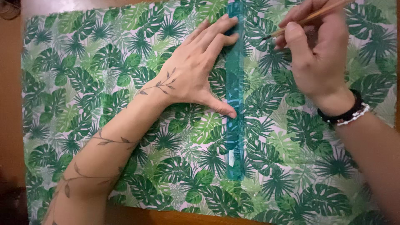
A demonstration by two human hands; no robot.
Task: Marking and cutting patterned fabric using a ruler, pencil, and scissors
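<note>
Left hand (196,71) presses flat, fingers spread, on the teal ruler (235,104); right hand (318,54) pinches the pencil (308,18). Uneven pressure could let the ruler skid across the leaf-print fabric (83,83).

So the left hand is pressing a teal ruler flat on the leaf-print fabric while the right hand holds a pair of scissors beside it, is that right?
Not quite. The right hand holds a pencil, not scissors, with its tip close to the ruler's edge. The rest stands: the left hand presses the see-through teal ruler flat on the leaf-print fabric. The head view shows this.
</note>
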